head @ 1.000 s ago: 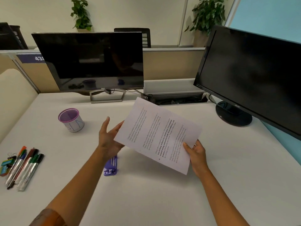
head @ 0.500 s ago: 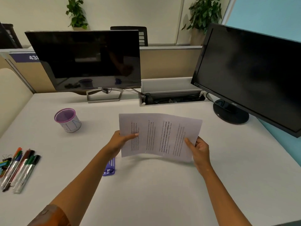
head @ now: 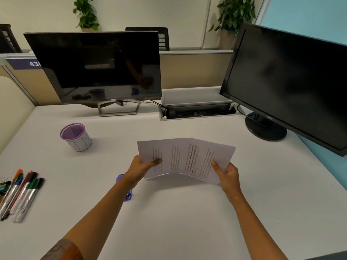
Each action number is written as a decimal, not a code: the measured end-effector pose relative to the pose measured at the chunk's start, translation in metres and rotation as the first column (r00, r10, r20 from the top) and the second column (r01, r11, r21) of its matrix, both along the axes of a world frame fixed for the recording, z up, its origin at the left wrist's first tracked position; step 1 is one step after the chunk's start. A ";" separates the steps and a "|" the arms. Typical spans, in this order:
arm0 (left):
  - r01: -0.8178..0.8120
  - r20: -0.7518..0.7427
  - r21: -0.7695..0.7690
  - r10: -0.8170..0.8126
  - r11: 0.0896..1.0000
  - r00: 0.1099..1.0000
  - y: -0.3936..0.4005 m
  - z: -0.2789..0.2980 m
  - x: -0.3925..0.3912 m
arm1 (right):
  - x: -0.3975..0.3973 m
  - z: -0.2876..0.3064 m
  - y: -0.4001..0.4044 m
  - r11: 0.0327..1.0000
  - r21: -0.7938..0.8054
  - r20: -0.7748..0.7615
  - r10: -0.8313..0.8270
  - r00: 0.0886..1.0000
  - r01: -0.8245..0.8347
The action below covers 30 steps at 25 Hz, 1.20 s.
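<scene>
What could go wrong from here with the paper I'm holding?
The paper bows up between your left hand and right hand; pressing them closer may crease it. The small purple object lies just under your left forearm, so lowering that arm may knock it.

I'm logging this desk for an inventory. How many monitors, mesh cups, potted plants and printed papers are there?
Monitors: 2 (left monitor, right monitor)
Mesh cups: 1 (purple mesh cup)
Potted plants: 2 (left plant, right plant)
Printed papers: 1 (printed paper, pinched by left hand and right hand)
Total: 6
</scene>
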State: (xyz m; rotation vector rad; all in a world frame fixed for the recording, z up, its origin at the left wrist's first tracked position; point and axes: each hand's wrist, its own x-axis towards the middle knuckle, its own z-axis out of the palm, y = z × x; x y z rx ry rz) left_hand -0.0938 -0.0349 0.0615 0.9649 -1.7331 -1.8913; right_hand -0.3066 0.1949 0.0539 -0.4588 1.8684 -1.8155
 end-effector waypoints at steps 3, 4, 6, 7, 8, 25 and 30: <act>0.001 0.021 0.004 -0.001 1.000 1.000 -0.002 -0.002 0.001 | 0.000 -0.001 0.000 1.000 0.007 -0.003 0.012 1.000 -0.012; 0.004 0.035 0.001 -0.004 1.000 0.999 -0.002 -0.005 0.001 | 0.002 -0.003 0.001 1.000 0.015 -0.002 0.018 1.000 -0.018; 0.002 0.058 -0.013 -0.001 1.000 0.998 0.001 -0.009 0.003 | 0.004 -0.009 0.002 0.999 0.026 -0.001 0.021 1.000 -0.021; -0.001 0.064 -0.016 0.002 1.000 0.998 0.002 -0.010 0.004 | 0.004 -0.011 0.002 0.999 0.032 -0.001 0.020 1.000 -0.020; -0.002 0.069 -0.015 0.003 1.000 0.998 0.001 -0.012 0.004 | 0.004 -0.012 0.003 0.999 0.041 -0.005 0.020 1.000 -0.020; 0.219 0.376 -0.259 -0.111 0.941 0.920 0.048 -0.029 -0.022 | -0.026 -0.040 0.051 0.900 0.097 0.278 -0.435 0.857 0.425; 0.478 0.555 -0.392 -0.212 0.786 0.805 0.055 -0.053 -0.021 | -0.046 -0.044 0.067 0.740 0.252 0.244 -0.672 0.699 0.623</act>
